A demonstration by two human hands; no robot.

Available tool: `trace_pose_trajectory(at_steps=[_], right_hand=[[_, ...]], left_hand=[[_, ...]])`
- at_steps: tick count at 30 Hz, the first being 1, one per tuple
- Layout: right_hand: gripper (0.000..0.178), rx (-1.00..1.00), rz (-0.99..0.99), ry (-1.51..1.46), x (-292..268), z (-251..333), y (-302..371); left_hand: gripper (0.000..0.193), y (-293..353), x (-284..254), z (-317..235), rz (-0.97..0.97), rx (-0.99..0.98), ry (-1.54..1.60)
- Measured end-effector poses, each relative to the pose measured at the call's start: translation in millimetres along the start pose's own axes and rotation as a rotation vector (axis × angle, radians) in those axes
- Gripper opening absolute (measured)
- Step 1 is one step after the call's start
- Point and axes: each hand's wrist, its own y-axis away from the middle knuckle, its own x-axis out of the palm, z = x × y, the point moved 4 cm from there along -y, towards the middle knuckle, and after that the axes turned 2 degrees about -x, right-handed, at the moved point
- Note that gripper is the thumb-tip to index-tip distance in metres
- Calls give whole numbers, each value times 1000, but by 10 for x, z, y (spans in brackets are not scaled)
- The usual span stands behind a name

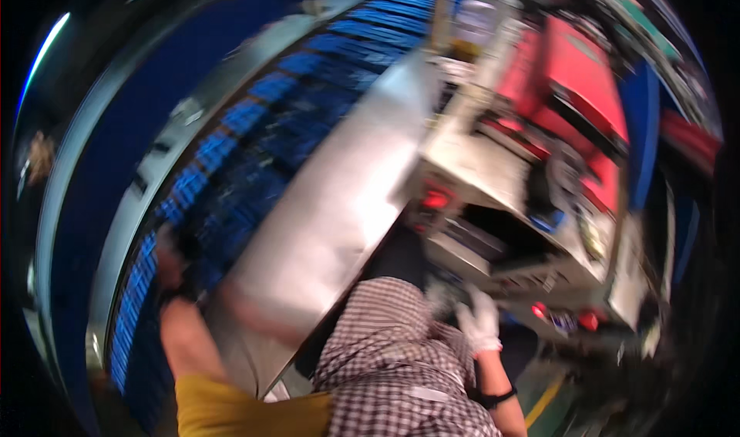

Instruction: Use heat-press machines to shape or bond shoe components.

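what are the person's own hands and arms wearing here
Left arm: a mustard-yellow sleeve and a dark band near the wrist; the left hand is too blurred to tell if it is gloved. The right hand wears a white glove, with a black band further up that arm.

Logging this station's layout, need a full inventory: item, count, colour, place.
Blue strips: many, blue, long row left of the metal surface
Metal surface: one, silver, centre
Cabinet: one, cream, right of centre
Box-like unit: one, red, atop the cabinet
Round parts: at least three, red, on the cabinet
Container: one, pale, top, beyond the cabinet
Floor line: one, yellow, lower right
Background items: uncountable, blurred, edges
Checked garment: one, dark and white, lower centre, on the person
Sleeve: one, yellow, left arm
Left hand: one, blurred, by the blue strips
Right hand: one, white-gloved, below the cabinet
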Motion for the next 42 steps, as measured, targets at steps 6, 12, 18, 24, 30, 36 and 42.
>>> trace_pose_trajectory(at_steps=[6, 12, 18, 24, 30, 36, 42], right_hand=[[42, 51, 120, -157, -158, 575, -115], [59, -112, 367, -818, -339, 1272, -295], [106, -283, 432, -1497, -1091, 2046, -336], [109, -127, -326, -998, -2433, 1339, 139], [85, 53, -572, -1169, -3879, 673, 281], [80, 300, -651, -17, -5183, -574, -517], [79, 510, -353, 525, -5301, -1454, -1194]], left_hand=[[35, 673, 59, 161, 62, -855, 1216], [86, -27, 27, -2839, 518, -624, 2010], [101, -445, 178, -4811, 957, -343, 2162], [114, -503, -39, -6759, 1191, 109, 1469], [95, -1180, -502, -8212, 759, 755, 1552], [83, -1971, -618, -9749, 333, 924, 1294], [75, -2541, -587, -10967, 86, 1060, 1314]])
